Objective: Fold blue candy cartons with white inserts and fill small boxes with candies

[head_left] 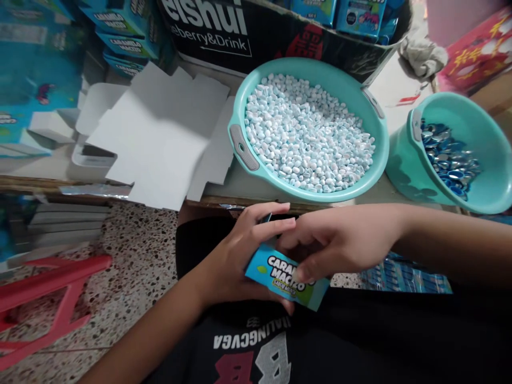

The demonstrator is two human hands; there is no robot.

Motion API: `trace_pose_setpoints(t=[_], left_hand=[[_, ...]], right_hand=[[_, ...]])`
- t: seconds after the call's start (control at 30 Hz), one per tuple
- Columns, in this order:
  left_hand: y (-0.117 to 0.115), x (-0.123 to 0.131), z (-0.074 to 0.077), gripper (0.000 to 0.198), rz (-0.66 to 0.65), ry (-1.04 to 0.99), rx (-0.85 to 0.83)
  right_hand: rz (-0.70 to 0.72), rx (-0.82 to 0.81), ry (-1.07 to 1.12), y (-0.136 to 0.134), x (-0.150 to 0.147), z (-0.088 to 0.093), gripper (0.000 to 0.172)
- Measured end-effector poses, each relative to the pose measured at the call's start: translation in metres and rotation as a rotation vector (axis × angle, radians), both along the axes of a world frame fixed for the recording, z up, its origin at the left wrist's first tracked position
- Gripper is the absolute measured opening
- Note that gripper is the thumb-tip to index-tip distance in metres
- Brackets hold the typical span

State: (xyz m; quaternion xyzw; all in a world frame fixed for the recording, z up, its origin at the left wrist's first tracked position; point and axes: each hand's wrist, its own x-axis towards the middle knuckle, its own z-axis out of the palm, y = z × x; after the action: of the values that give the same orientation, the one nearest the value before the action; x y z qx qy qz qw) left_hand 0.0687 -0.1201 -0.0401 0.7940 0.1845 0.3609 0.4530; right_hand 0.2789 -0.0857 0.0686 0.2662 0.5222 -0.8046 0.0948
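A small blue and green candy box (286,277) marked "Caramelo Macizo" is held over my lap. My left hand (244,256) wraps around its left end, the index and middle fingers reaching over the far side. On its right part, my right hand (340,242) presses the thumb against the printed face. The curled fingers of that hand go behind the box's far edge, where their tips are hidden. Just beyond both hands, a turquoise tub (236,114) full of white and pale blue candies stands on the table.
A turquoise bucket (412,160) with shiny blue and silver pieces stands at the right. Flattened white cartons (160,128) overhang the table edge at left. Behind are a black carton (208,26) and stacked candy boxes (124,45). A red stool (52,288) is at lower left.
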Motion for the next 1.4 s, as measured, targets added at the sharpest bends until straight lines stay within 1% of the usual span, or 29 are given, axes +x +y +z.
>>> trace_pose_setpoints(t=[0.07, 0.17, 0.23, 0.3, 0.37, 0.47, 0.5, 0.57, 0.63, 0.67, 0.73, 0.83, 0.93, 1.0, 1.1, 1.17, 1.23, 1.4], left_hand=[[0.002, 0.002, -0.001, 0.103, -0.013, -0.021, 0.037], [0.002, 0.006, -0.003, 0.088, -0.018, -0.048, 0.069], [0.001, 0.009, -0.004, 0.079, -0.043, -0.038, 0.077], [-0.001, 0.01, -0.004, 0.078, -0.051, -0.026, 0.074], [-0.003, 0.009, -0.005, 0.087, -0.041, -0.011, 0.054], [-0.003, 0.006, -0.007, 0.103, -0.025, -0.014, 0.009], [-0.003, 0.004, -0.007, 0.106, -0.001, -0.009, -0.014], [-0.003, 0.002, -0.007, 0.109, 0.088, 0.032, -0.074], [-0.002, 0.0, -0.007, 0.111, 0.169, 0.09, -0.131], [-0.002, 0.0, -0.007, 0.112, 0.191, 0.103, -0.148], [-0.002, 0.001, -0.007, 0.116, 0.198, 0.093, -0.145], [-0.002, 0.003, -0.007, 0.12, 0.169, 0.089, -0.097], [0.001, 0.003, -0.007, 0.117, 0.125, 0.112, -0.064], [0.003, 0.001, -0.007, 0.117, 0.097, 0.112, -0.072], [0.007, -0.003, -0.007, 0.116, 0.088, 0.111, -0.132], [0.01, -0.006, -0.007, 0.113, 0.092, 0.117, -0.173], [0.012, -0.006, -0.007, 0.111, 0.069, 0.118, -0.182], [0.015, -0.003, -0.011, 0.114, 0.009, 0.061, -0.131]], right_hand=[[-0.003, -0.118, 0.055, -0.003, 0.0, -0.008, 0.007], [0.014, -0.248, 0.122, -0.005, -0.002, -0.02, 0.01], [0.065, -0.3, 0.166, -0.004, -0.003, -0.025, 0.013], [0.1, -0.292, 0.18, -0.001, -0.003, -0.027, 0.013], [0.099, -0.219, 0.141, 0.002, -0.002, -0.025, 0.01], [0.077, -0.023, 0.002, 0.005, 0.004, -0.017, 0.01], [0.045, 0.075, -0.054, 0.005, 0.006, -0.014, 0.013], [-0.059, 0.308, -0.17, 0.004, 0.008, -0.007, 0.016], [-0.157, 0.514, -0.266, 0.001, 0.009, -0.002, 0.016], [-0.183, 0.576, -0.289, -0.001, 0.009, -0.001, 0.016], [-0.177, 0.599, -0.27, -0.002, 0.008, 0.001, 0.018], [-0.081, 0.503, -0.164, 0.0, 0.008, -0.001, 0.021], [-0.005, 0.394, -0.109, 0.006, 0.007, -0.006, 0.021], [0.007, 0.266, -0.072, 0.01, 0.007, -0.011, 0.021], [-0.013, 0.06, -0.022, 0.018, 0.005, -0.017, 0.019], [-0.036, -0.009, -0.01, 0.022, 0.003, -0.022, 0.017], [-0.038, -0.071, 0.025, 0.025, 0.001, -0.026, 0.016], [0.066, -0.202, 0.136, 0.025, -0.004, -0.033, 0.02]])
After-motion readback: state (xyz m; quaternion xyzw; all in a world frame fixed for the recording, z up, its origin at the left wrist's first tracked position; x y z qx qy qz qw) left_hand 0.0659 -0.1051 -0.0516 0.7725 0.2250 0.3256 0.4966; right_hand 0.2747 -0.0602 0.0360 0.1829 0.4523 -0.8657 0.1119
